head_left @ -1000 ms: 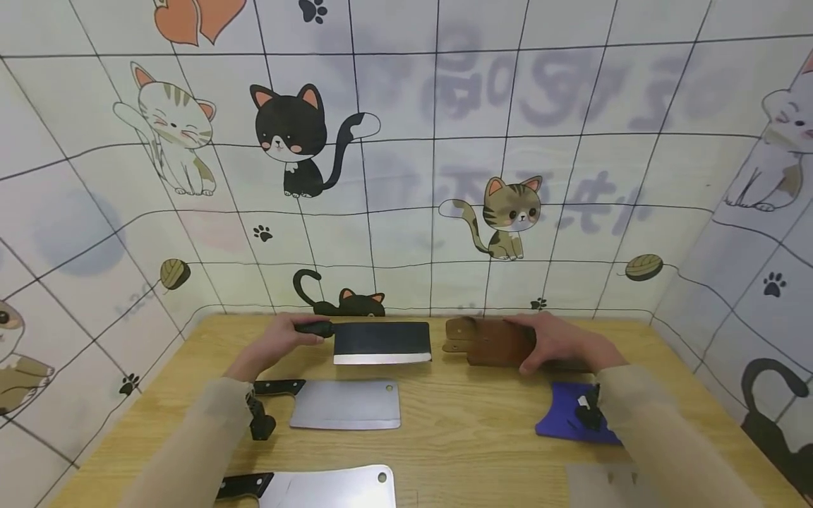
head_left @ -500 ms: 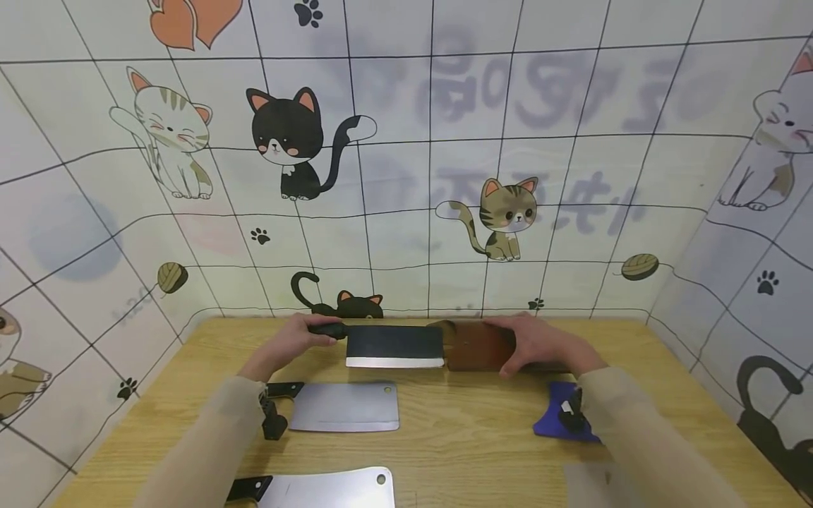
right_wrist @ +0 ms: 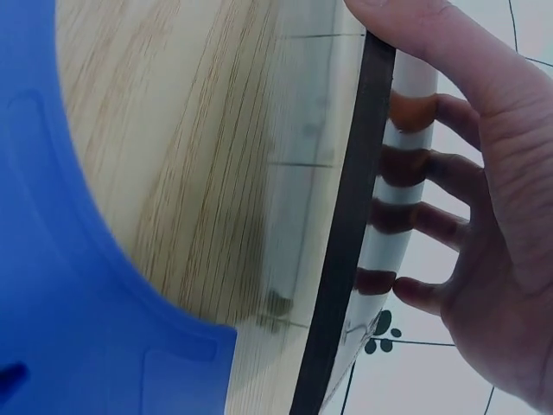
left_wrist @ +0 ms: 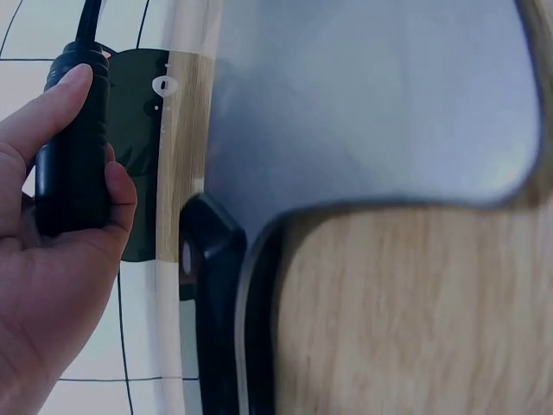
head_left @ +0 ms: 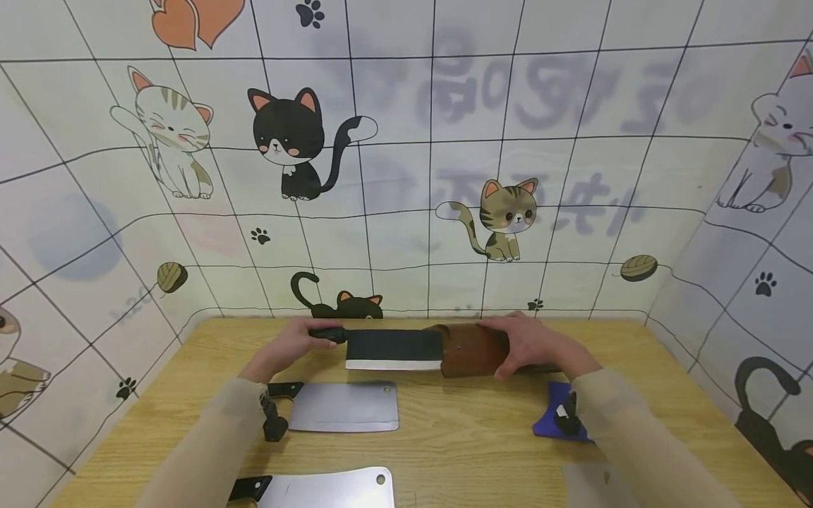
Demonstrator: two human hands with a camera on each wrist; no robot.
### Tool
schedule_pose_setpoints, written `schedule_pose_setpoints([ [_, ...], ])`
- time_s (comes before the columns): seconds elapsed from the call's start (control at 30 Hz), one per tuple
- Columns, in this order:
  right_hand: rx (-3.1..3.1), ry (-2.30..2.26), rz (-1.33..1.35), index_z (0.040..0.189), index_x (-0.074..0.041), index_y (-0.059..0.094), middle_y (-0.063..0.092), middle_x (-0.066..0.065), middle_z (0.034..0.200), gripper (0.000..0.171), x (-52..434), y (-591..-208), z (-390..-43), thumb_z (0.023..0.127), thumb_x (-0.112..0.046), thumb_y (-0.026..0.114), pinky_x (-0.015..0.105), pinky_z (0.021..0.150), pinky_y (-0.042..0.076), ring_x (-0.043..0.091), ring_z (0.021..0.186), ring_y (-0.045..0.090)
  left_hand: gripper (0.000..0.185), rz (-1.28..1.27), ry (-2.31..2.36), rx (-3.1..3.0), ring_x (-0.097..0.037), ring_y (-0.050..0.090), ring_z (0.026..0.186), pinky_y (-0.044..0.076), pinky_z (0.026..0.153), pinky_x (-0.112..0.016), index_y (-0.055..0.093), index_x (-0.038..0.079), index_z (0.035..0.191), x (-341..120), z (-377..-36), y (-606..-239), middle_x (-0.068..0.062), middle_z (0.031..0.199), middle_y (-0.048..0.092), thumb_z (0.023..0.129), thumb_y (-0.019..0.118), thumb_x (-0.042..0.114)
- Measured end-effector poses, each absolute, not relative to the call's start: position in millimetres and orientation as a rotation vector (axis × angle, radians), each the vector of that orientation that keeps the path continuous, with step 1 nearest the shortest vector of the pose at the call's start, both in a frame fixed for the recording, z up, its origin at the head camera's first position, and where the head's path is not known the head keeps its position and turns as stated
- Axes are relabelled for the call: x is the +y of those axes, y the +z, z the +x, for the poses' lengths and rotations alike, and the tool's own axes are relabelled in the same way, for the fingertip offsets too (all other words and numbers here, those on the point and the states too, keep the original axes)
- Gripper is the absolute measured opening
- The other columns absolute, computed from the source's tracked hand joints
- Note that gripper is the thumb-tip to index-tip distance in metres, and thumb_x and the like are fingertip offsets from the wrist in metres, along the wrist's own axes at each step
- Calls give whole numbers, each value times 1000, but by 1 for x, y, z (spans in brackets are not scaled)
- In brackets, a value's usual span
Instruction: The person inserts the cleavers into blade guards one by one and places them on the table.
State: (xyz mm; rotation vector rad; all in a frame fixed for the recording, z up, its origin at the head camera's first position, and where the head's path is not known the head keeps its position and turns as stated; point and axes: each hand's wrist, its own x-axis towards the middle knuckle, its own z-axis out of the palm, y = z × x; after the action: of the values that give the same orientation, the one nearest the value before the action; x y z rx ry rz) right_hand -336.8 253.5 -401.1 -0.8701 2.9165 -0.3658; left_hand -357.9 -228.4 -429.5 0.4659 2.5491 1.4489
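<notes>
Currently, the dark cleaver is sitting just left of the brown sheath, its free end meeting the sheath's mouth; how deep it is reaching inside, I cannot tell. The left grip is curling round the cleaver's handle, well left of the sheath, while the right grip is pinching the sheath itself away from the mouth — thumb in front, fingers behind. Nearer the person than the sheath, a silver cleaver is lying on the bench, and a blue cover is lying nearer the person too, by the sheath's right end.

Alignment, I'm judging, is posing the main risk: should the pale cutting edge be riding lower than the sheath's mouth, it could be snagging the rim, slicing the seam or skidding outside. Because the left grip is holding only the handle, a slight twist would be swinging the blade's far corner. A hard shove could then be carrying the edge toward the right grip's thumb.
</notes>
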Motion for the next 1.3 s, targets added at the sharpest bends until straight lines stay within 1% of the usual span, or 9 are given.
schedule_pose_setpoints([
  [0.13,2920,-391,-854,154,-13,48,52,13,150,109,248,-400,-335,62,-52,92,65,98,41,45,132,44,48,465,1435,2562,-26,50,94,41,79,-38,65,5,138,-222,-358,-428,-18,122,59,92,76,11],
  [0.27,2920,-400,-866,154,-12,48,53,15,149,109,245,-401,-335,63,-51,92,63,98,42,44,127,47,47,467,1476,2548,-23,51,90,41,76,-37,66,2,136,-217,-358,-428,-17,119,62,91,76,7],
  [0.37,2923,-389,-882,153,-9,48,53,17,148,109,244,-402,-336,63,-52,92,62,98,42,43,123,50,48,464,1522,2514,-22,53,89,43,77,-37,64,-1,137,-214,-357,-429,-17,119,64,91,75,4],
  [0.53,2926,-384,-894,153,-10,49,54,17,147,108,243,-404,-336,63,-51,92,61,98,43,43,123,49,48,478,1569,2478,-23,57,95,47,84,-40,63,-3,137,-210,-353,-432,-20,126,64,91,74,1],
  [0.67,2944,-356,-900,152,-12,50,55,17,146,107,239,-402,-335,63,-53,92,60,95,45,42,124,49,47,480,1585,2471,-23,59,98,48,87,-41,64,-3,136,-206,-352,-433,-21,129,64,90,74,0],
  [0.8,2942,-367,-913,151,-11,51,56,17,145,105,233,-397,-332,63,-51,92,59,94,46,42,123,50,47,481,1593,2472,-23,60,98,49,86,-38,64,-3,136,-202,-352,-432,-20,128,64,90,75,0],
  [0.97,2925,-412,-957,150,-9,53,57,17,143,104,229,-397,-332,63,-50,92,58,94,46,42,120,52,48,494,1573,2487,-26,58,104,47,84,-33,65,-2,135,-195,-354,-432,-23,131,61,89,76,1],
  [1.3,2911,-447,-930,153,-12,50,52,21,147,107,224,-400,-336,63,-53,90,64,98,42,46,130,45,46,474,1556,2515,-26,57,104,46,84,-32,67,1,134,-179,-356,-431,-21,129,63,89,78,2],
])
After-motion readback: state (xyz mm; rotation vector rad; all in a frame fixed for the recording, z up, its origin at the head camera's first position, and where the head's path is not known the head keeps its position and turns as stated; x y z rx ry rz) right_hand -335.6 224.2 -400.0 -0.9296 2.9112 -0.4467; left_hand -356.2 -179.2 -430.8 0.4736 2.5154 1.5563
